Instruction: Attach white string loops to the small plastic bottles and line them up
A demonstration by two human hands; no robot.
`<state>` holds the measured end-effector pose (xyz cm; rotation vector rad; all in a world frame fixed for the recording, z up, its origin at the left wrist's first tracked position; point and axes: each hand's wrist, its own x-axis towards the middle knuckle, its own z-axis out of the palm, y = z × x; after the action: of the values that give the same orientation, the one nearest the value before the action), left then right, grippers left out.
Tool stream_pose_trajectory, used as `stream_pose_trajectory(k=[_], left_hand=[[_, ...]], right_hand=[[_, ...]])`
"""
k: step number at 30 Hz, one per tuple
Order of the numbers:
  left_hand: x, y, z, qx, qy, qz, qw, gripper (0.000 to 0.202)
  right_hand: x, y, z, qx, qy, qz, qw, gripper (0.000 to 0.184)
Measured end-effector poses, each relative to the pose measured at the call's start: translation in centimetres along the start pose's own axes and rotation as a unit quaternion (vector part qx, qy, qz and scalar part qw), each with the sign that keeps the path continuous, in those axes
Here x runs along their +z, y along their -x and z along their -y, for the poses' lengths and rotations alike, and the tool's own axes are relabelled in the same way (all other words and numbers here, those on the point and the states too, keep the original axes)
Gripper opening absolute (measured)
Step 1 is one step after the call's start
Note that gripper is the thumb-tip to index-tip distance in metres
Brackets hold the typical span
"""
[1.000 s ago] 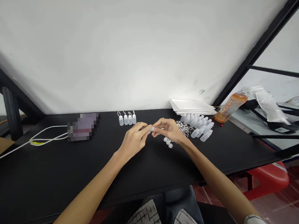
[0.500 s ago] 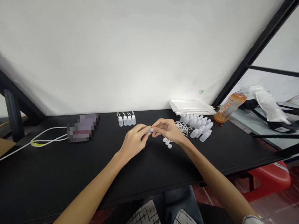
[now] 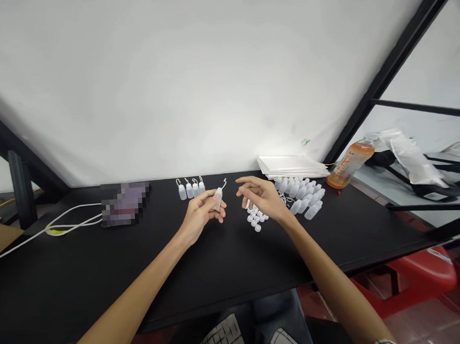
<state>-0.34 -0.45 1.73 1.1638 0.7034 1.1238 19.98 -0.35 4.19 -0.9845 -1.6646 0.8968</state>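
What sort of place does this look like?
Probably a small hand-assembly workbench, though I can't be certain. A long black table holds neat rows of small white bottles and a cluster of small white caps, laid out like batch work.

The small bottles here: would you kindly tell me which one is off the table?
The bottle in the left hand: it is held up, while the others stand in a row or lie in a pile on the table.
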Motion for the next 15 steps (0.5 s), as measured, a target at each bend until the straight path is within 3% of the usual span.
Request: stream_pose_trajectory(k=[3,6,10,15], left_hand=[[0.0,0.0,0.1,-0.010,-0.005,-0.006,1.000,0.037],[-0.1,-0.1,0.1,-0.018,-0.023,-0.017,0.999,0.032],[-0.2,-0.1,-0.1,-0.021,-0.030,-0.030,0.999,0.022],[-0.2,0.0,-0.1,-0.026,-0.065,-0.020,0.997,0.020]], right_hand=[[-1.2,-0.1,0.2,-0.016,0.144,0.000,0.989,0.028],[-2.6,-0.2,0.5,0.003,0.259,0.077,0.963,0.020],[-3.4,-0.1,0.7,0.075,0.343,0.194,0.916,0.012],[-2.8,-0.1,0.3,0.078,0.425,0.223,0.874,0.007]])
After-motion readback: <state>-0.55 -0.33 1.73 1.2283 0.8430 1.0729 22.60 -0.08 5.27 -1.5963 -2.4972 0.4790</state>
